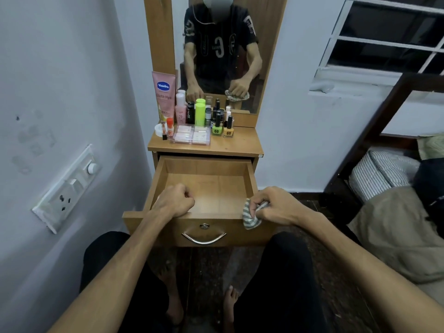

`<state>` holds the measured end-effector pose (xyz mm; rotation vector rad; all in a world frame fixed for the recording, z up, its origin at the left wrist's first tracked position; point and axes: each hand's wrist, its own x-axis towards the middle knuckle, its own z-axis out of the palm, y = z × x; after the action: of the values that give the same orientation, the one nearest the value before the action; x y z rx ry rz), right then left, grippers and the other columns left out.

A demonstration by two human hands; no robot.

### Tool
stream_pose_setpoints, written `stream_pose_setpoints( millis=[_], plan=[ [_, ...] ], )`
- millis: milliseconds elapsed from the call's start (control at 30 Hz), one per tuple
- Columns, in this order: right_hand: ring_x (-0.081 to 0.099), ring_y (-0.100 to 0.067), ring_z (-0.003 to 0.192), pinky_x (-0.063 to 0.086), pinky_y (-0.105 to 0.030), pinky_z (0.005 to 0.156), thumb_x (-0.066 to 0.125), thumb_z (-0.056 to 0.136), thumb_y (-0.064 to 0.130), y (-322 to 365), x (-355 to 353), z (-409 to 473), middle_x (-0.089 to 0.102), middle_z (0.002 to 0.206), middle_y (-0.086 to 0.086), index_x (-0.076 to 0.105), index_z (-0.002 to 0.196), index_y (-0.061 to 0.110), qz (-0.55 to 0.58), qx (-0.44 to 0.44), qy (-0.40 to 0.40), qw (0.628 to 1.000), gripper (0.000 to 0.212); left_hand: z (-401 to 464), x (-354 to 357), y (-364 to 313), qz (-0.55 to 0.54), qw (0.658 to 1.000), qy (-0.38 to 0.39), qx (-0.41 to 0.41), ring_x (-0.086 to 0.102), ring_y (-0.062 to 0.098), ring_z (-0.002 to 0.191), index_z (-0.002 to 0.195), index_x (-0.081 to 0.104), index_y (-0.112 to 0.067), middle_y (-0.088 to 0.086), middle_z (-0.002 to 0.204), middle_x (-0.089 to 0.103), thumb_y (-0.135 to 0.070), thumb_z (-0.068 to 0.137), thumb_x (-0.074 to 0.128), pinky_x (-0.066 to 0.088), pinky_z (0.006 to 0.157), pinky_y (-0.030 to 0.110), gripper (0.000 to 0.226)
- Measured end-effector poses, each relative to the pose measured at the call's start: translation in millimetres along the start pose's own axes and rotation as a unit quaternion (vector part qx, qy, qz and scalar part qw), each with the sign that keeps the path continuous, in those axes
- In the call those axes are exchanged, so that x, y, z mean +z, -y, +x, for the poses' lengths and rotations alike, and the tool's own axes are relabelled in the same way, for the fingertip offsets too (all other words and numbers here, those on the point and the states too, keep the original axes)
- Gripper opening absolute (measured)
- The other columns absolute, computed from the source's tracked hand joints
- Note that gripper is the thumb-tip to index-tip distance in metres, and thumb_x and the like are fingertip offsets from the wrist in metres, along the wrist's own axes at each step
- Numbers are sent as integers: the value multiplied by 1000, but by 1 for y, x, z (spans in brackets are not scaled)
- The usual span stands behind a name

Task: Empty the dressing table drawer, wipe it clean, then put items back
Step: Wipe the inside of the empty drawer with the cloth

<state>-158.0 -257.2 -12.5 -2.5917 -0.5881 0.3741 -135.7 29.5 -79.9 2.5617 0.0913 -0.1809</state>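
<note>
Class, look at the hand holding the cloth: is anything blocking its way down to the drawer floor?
Nothing visible does. The right hand grips the cloth at the drawer's front right corner; the floor is bare. The left hand rests fisted on the front edge at the left, off that path.

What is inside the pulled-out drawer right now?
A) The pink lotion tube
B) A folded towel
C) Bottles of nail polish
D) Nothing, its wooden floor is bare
D: the drawer shows only bare wood inside, while the nail polish bottles and the pink lotion tube stand on the tabletop, and the striped cloth is bunched in the right hand at the drawer's front edge.
</note>
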Motion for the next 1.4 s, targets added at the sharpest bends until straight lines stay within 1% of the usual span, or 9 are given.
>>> stream_pose_setpoints(
  millis=[200, 300, 467, 633, 833, 1000, 1167, 1333, 1400],
  plan=[
    [64, -5, 75, 48, -24, 66, 58, 74, 21, -25, -37, -20, 70, 72, 22, 77, 71, 22, -131, 59, 23, 989, 19, -1, 0, -2, 7, 1000, 5, -4, 65, 15, 86, 84, 74, -20, -3, 86, 71, -17, 87, 62, 54, 78, 33, 12],
    [62, -12, 73, 45, -24, 68, 56, 70, 34, -21, -61, -20, 68, 80, 12, 76, 78, 26, -173, 87, -70, 979, 23, 1, 1, -1, 10, 1000, 11, -9, 65, 16, 88, 83, 73, -21, -3, 88, 71, -18, 86, 63, 56, 81, 35, 11],
    [55, -10, 76, 46, -30, 64, 70, 84, 20, 20, -50, 25, 64, 89, 7, 76, 95, 24, -141, -103, -281, 944, 13, 10, -4, 4, 25, 1000, 4, 7, 63, 11, 83, 84, 73, -20, -4, 86, 70, -18, 87, 64, 49, 68, 27, 9],
    [62, -27, 91, 49, -36, 80, 74, 79, 2, 61, 7, 112, 71, 106, -14, 77, 105, 8, -217, -292, -250, 897, 27, 21, -25, 28, 97, 992, -64, 37, 62, 13, 79, 87, 70, -20, -4, 85, 68, -23, 89, 63, 46, 72, 27, 7],
    [63, -32, 103, 49, -44, 89, 62, 93, 14, 93, 71, 198, 65, 118, -17, 70, 113, 6, -339, -370, -212, 839, 23, 28, -20, 41, 139, 987, -39, 74, 68, 23, 81, 83, 71, -18, 2, 84, 74, -28, 76, 61, 54, 72, 32, 15],
    [62, -30, 104, 53, -41, 82, 40, 98, 12, 91, 100, 239, 61, 124, -15, 63, 127, 3, -424, -292, -222, 828, 39, 32, -12, 42, 190, 979, -29, 75, 66, 20, 83, 87, 69, -20, -1, 85, 70, -28, 81, 63, 45, 70, 27, 11],
    [63, -29, 85, 57, -41, 62, 53, 102, 17, 54, 91, 239, 55, 110, -13, 63, 121, 2, -440, -174, -210, 856, 27, 34, -10, 40, 224, 971, -13, 79, 60, 17, 83, 92, 68, -21, -3, 87, 63, -31, 82, 60, 43, 72, 28, 16],
    [64, -26, 79, 39, -34, 46, 65, 95, 13, 24, 73, 203, 57, 101, -10, 67, 112, 4, -464, -57, -163, 869, 20, 32, -11, 37, 217, 973, -4, 75, 61, 16, 86, 89, 66, -23, -3, 91, 66, -28, 82, 63, 40, 71, 25, 10],
    [64, -26, 81, 48, -33, 49, 68, 94, 12, 6, 60, 190, 56, 102, -11, 66, 114, 2, -454, 11, -137, 880, 22, 30, -13, 35, 215, 974, 4, 76, 60, 14, 83, 84, 62, -25, -4, 89, 64, -29, 83, 64, 40, 71, 24, 4]
  ],
)
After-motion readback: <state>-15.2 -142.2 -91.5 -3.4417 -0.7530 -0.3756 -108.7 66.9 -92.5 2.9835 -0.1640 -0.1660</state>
